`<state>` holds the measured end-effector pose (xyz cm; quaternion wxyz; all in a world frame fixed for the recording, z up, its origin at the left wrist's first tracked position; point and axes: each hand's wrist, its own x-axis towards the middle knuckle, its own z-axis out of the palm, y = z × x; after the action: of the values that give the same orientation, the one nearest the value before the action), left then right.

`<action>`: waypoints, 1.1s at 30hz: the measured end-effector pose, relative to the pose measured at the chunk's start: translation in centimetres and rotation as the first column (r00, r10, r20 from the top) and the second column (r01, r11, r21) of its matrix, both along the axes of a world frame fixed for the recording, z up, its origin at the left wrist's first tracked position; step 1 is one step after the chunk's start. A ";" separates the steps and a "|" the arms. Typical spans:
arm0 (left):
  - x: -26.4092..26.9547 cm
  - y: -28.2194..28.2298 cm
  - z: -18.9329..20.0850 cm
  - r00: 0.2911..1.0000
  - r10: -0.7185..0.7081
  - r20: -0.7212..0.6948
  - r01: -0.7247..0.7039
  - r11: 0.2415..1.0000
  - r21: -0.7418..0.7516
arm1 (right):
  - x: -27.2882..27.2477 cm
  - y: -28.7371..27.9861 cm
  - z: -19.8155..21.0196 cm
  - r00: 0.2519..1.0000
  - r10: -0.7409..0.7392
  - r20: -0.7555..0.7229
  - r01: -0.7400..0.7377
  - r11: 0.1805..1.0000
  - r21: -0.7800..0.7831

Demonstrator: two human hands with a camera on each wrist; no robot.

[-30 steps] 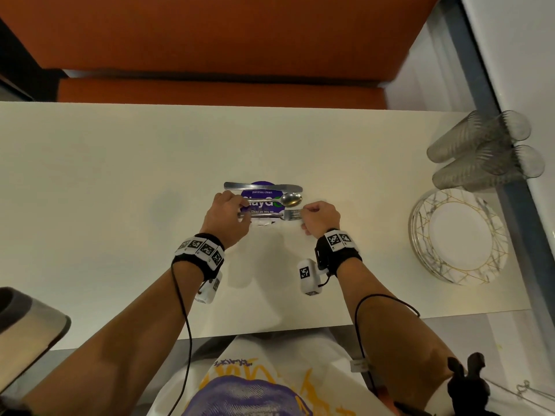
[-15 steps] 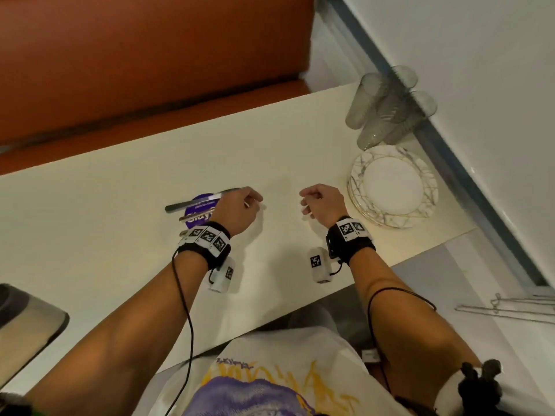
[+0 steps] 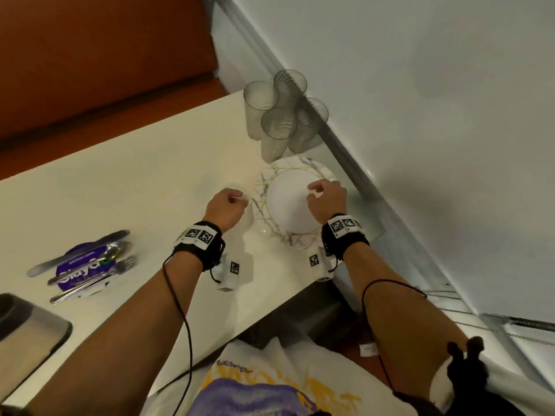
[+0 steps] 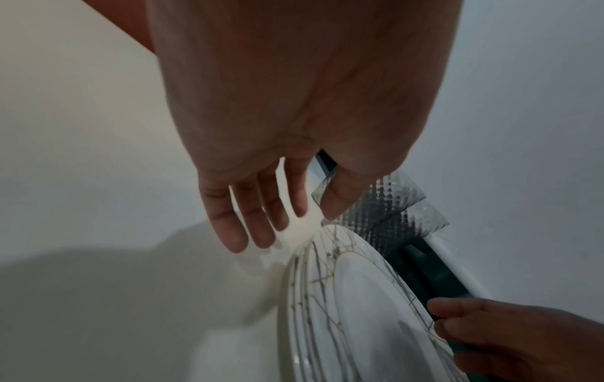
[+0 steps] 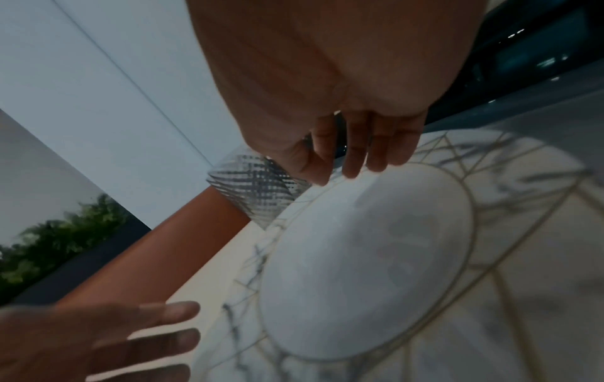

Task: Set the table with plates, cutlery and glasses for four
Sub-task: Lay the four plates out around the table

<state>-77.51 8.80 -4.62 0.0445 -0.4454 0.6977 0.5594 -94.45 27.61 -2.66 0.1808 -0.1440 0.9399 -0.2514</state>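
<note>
The round white plates (image 3: 289, 205) look like glossy glazed ceramic, the rim carrying grey marble veining and thin gold lines, the centre plain and smooth. The 4 clear tumblers (image 3: 282, 115) are see-through, glass or plastic I cannot tell, with a fine ribbed, dotted texture on their walls. The cream table top (image 3: 126, 187) is smooth with a soft sheen. The silver metal cutlery (image 3: 87, 265) shines, lying on a round purple printed packet (image 3: 78, 263). The orange bench (image 3: 90, 55) looks matt.

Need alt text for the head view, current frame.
Both bare hands, left hand and right hand, reach empty for a stack of white gold-lined plates at the cream table's right end. Four clear ribbed glasses stand behind; steel cutlery lies far left on a purple disc.
</note>
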 end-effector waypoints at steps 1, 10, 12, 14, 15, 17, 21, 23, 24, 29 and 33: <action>-1.2 0.6 -0.4 0.999 0.022 0.025 -0.022 1.000 0.014 | -1.2 0.5 -0.5 0.999 0.027 -0.033 -0.024 0.996 0.089; -5.8 2.9 -1.9 0.987 0.070 0.147 -0.087 0.990 0.111 | -6.7 1.9 -2.8 0.989 0.022 0.143 -0.046 0.985 0.168; -5.7 2.9 -2.1 0.985 0.078 0.156 -0.101 0.984 0.145 | -7.0 1.9 -3.0 0.986 0.014 0.164 -0.042 0.985 0.166; -5.7 3.2 -1.6 0.981 0.107 0.163 -0.135 0.976 0.172 | -7.2 1.6 -3.0 0.984 -0.002 0.177 -0.025 0.988 0.152; -5.7 3.2 -1.6 0.978 0.121 0.167 -0.152 0.971 0.184 | -7.3 1.5 -3.0 0.983 -0.012 0.182 -0.014 0.990 0.141; -5.4 3.5 -1.1 0.974 0.154 0.164 -0.188 0.958 0.215 | -7.2 1.4 -3.2 0.982 -0.029 0.189 0.006 0.993 0.120; -3.9 3.4 -0.7 0.962 0.249 0.112 -0.271 0.918 0.289 | -5.7 1.1 -3.1 0.983 -0.047 0.175 0.036 0.997 0.068; -2.7 2.9 -0.4 0.934 0.341 0.105 -0.356 0.869 0.343 | -4.6 0.8 -3.0 0.983 -0.055 0.173 0.048 0.998 0.044; -1.8 2.7 -0.1 0.917 0.386 0.103 -0.395 0.840 0.372 | -3.8 0.4 -2.9 0.983 -0.050 0.176 0.046 0.999 0.029; 4.4 0.6 1.1 0.833 0.552 0.029 -0.492 0.718 0.492 | 0.9 -2.4 -1.9 0.973 -0.015 0.230 0.027 0.998 -0.048; 11.1 -1.9 2.3 0.726 0.687 -0.016 -0.560 0.605 0.566 | 6.1 -6.1 0.1 0.966 0.046 0.253 -0.013 0.992 -0.127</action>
<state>-66.39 6.91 -2.36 -0.1168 -0.5633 0.3161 0.7545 -88.40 21.55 -2.56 0.2949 -0.1353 0.8889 -0.3233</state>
